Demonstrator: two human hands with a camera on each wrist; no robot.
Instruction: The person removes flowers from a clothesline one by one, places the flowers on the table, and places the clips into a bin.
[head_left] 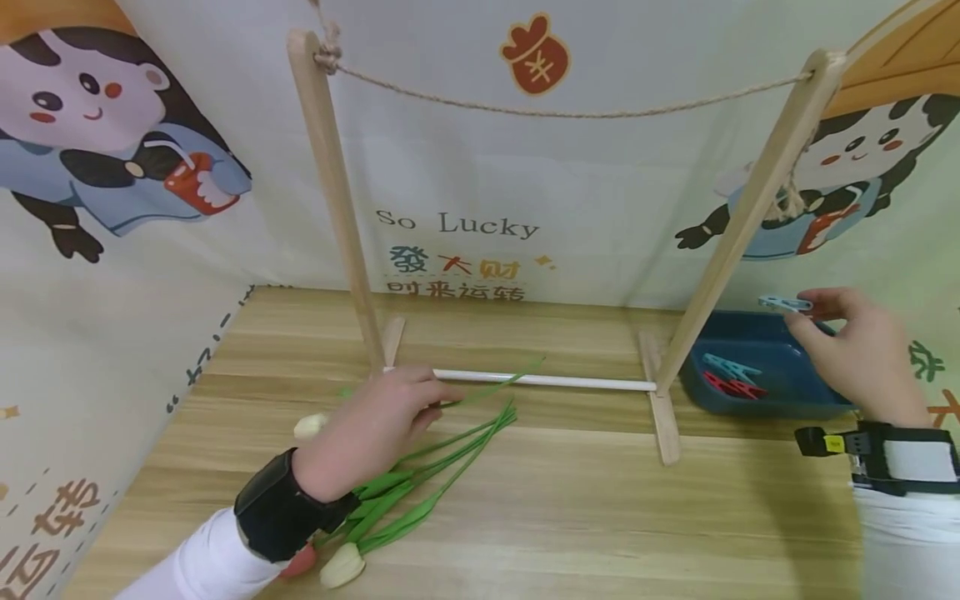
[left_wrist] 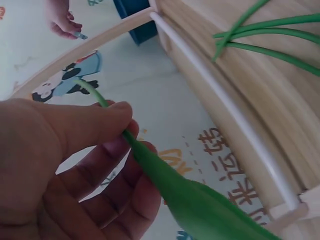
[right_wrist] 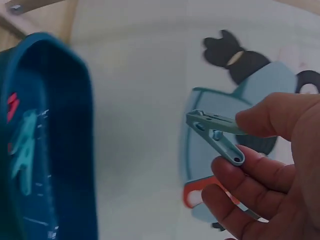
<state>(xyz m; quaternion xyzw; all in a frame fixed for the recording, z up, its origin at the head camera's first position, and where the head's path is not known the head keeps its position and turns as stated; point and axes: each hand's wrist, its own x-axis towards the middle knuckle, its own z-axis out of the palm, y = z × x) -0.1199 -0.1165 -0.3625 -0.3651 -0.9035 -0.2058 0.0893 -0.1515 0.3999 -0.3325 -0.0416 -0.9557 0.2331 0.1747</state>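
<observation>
My left hand (head_left: 375, 425) pinches the green stem of a tulip (left_wrist: 200, 202) between thumb and fingers, over the white rod at the back of the table. The stem's thin end sticks out beyond the fingertips; a pale bloom (head_left: 310, 427) shows behind the hand. On the table below lie more tulips (head_left: 408, 525), one white-headed and one reddish, the latter partly hidden under the wrist. At the right, my right hand (head_left: 862, 350) holds a light blue clothespin (right_wrist: 215, 132) by its handle ends, above the blue bin (head_left: 795, 404). Teal clothespins (head_left: 731, 367) and red clothespins (head_left: 733, 386) lie inside that bin.
A wooden frame stands at the back, with a left post (head_left: 337, 192), a right post (head_left: 750, 217) and a white rod (head_left: 585, 382) along its base. A twine line (head_left: 525, 111) sags between the post tops. A printed cloth (head_left: 600, 217) hangs behind.
</observation>
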